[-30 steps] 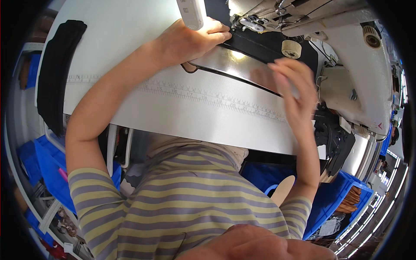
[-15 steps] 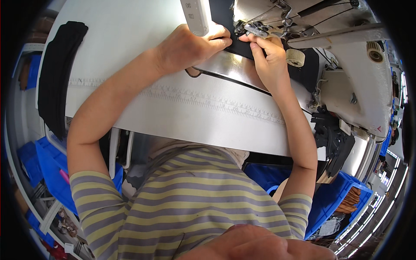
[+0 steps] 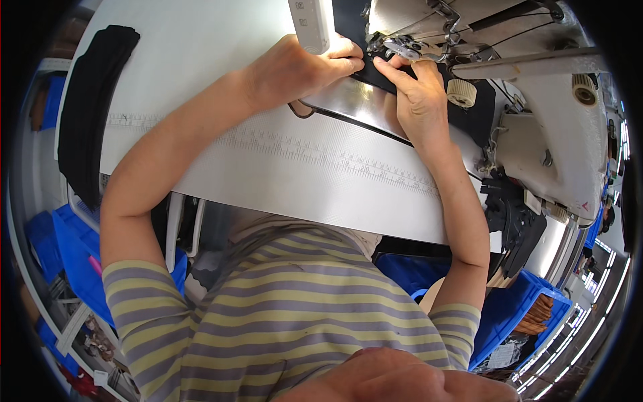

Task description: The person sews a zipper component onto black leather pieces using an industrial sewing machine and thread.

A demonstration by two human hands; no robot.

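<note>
A sewing machine's presser foot area (image 3: 402, 48) stands over a piece of black fabric (image 3: 469, 117) on the metal bed plate. My left hand (image 3: 301, 70) is left of the needle area, fingers closed together on the fabric's edge; its thumb side is partly hidden by a white upright device (image 3: 311, 27). Close in front of the presser foot is my right hand (image 3: 423, 100), its thumb stretched out flat on the fabric and another finger apart from it, reaching beside the foot. The fingertips under the machine parts are partly hidden.
A folded black fabric strip (image 3: 94, 114) lies at the table's left edge. A printed ruler scale (image 3: 301, 147) runs along the white table (image 3: 295, 187). Black pieces (image 3: 512, 214) hang at the right. Blue bins (image 3: 519, 315) stand below on both sides.
My right thumb and finger have parted from a pinch near the presser foot, and the thumb now stretches toward the left hand. My left hand keeps its place on the fabric. The view has shifted slightly.
</note>
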